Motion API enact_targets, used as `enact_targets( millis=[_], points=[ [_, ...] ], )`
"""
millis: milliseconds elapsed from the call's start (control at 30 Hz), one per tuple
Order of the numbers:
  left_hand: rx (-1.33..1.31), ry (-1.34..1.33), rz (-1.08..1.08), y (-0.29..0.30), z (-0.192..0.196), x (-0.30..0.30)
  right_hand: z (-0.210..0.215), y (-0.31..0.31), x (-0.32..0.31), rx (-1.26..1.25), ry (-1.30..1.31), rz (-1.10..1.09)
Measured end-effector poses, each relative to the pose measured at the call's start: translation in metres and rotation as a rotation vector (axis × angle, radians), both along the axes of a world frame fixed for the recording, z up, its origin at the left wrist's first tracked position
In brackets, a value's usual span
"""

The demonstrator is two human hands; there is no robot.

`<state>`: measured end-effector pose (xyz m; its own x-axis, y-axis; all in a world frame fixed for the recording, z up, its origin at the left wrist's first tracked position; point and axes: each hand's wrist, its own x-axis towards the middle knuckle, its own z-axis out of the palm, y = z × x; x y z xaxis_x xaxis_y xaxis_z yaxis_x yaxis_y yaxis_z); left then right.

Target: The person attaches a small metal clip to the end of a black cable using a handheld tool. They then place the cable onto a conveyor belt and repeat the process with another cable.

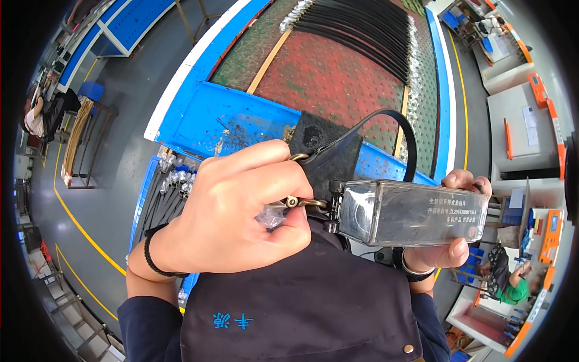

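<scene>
My left hand (232, 208) is closed around a small brass-coloured metal clasp (298, 202) at the end of a black strap (362, 130) that loops up and over to the right. The clasp meets the dark end of a clear, boxy plastic tool (410, 212). My right hand (455, 232) grips that tool from behind, thumb under it and fingertips over its top edge. Both hands are raised close to my chest, above a dark apron (301, 308). A black band sits on my left wrist.
A blue-edged worktable (205, 114) with a red and green mat lies ahead, with a row of black straps (368, 33) at its far end. A blue bin (148, 193) of black straps with metal clasps stands at the left. A seated person (509, 280) is at the lower right beside orange-trimmed tables.
</scene>
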<state>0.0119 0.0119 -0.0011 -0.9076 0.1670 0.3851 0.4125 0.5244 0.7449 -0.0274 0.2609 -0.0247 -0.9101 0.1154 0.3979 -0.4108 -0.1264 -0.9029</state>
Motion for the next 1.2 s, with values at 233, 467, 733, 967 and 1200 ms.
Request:
enact_targets(
  millis=[233, 467, 733, 967, 1200],
  points=[
    [-0.017, 0.059, 0.033, -0.001, 0.0, 0.002, -0.008, 0.018, -0.001, -0.027, 0.122, 0.079],
    [-0.136, 0.227, 0.028, 0.0, 0.004, 0.005, 0.004, 0.007, -0.003, -0.134, -0.047, 0.045],
    [-0.215, 0.313, 0.018, 0.003, 0.005, 0.005, 0.008, -0.001, -0.007, -0.081, -0.065, 0.119],
    [-0.152, 0.266, 0.001, 0.0, 0.002, 0.003, 0.002, 0.015, -0.009, -0.157, -0.088, 0.085],
    [-0.11, 0.204, 0.004, -0.002, 0.003, 0.002, 0.003, 0.013, -0.006, -0.228, -0.097, 0.081]
  ],
)
